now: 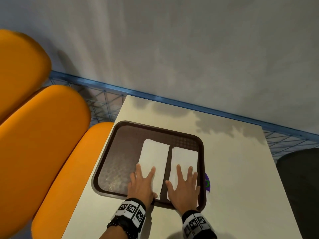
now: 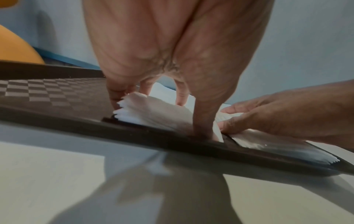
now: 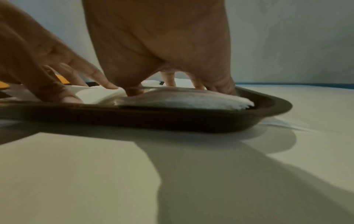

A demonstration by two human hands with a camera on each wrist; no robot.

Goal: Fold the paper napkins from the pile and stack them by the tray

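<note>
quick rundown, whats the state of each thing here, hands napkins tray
left hand: open, fingers spread, pressing flat on the left napkin stack
right hand: open, fingers spread, pressing flat on the right napkin stack
left napkin stack: folded long, lying flat inside the tray
right napkin stack: folded long, flat inside the tray, apart from the left one
tray: flat on the table, left part bare
</note>
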